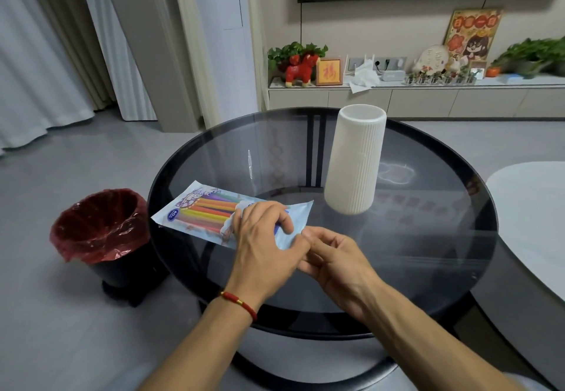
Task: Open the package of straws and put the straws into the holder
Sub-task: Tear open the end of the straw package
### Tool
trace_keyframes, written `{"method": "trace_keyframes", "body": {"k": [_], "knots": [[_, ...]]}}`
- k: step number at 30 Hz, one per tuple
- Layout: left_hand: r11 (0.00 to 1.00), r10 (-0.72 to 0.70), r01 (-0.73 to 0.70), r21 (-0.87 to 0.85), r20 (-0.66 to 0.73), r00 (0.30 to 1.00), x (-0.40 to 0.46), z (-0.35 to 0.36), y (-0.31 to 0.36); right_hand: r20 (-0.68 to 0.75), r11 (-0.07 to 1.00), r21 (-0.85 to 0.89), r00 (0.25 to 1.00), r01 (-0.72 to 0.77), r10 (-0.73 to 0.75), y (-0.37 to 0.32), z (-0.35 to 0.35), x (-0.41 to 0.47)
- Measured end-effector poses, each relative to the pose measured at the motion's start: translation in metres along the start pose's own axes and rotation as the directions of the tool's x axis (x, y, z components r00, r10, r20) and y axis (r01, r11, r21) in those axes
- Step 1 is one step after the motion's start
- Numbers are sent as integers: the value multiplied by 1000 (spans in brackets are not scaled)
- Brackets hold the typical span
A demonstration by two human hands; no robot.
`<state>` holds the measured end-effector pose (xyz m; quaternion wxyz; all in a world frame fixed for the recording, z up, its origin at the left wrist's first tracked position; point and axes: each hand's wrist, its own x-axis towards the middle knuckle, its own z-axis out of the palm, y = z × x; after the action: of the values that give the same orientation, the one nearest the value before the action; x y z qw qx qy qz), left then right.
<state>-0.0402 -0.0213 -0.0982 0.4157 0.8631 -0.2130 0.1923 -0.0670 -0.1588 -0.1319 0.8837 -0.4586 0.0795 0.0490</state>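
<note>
**A:** Living room shot. There's a round smoked-glass table (pixel 412 237) filling the middle of the frame, grey tile floor around it, a low cabinet along the back wall in the upper right, curtains in the upper left. Any readable text?

**B:** Not much. The straw package (pixel 201 213) has a round blue badge near its left end that reads "40", plus cartoon art I can't make out. A small framed sign (pixel 329 71) on the cabinet shows one red character on gold. The poster further right is too blurry.

**A:** Containers?

**B:** The white ribbed holder (pixel 354 161) stands upright on the table, upper centre, open top, and I can't see down inside it. Lower left, on the floor just beside the table, a black bin (pixel 122 271) with a red liner (pixel 97 225); nothing visible inside.

**A:** And the package itself?

**B:** Flat pale-blue plastic bag lying on the left part of the table, with orange, yellow, green and purple straws (pixel 211 207) showing through its clear window. It looks sealed.

**A:** Hands?

**B:** The left hand (pixel 266 243), red cord bracelet (pixel 240 303) on the wrist, presses down on the bag's right half with fingers curled. The right hand (pixel 333 259) pinches the bag's near right corner between thumb and fingers, touching the left.
</note>
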Motion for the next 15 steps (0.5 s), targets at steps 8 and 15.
{"method": "trace_keyframes", "body": {"k": [8, 15], "knots": [[1000, -4, 4, 0, -24, 1000, -1, -1, -2, 25, 1000, -28, 1000, 6, -5, -2, 3, -2], [1000, -13, 13, 11, -30, 999, -1, 0, -3, 37, 998, -68, 999, -6, 8, -1, 3, 1]]}}
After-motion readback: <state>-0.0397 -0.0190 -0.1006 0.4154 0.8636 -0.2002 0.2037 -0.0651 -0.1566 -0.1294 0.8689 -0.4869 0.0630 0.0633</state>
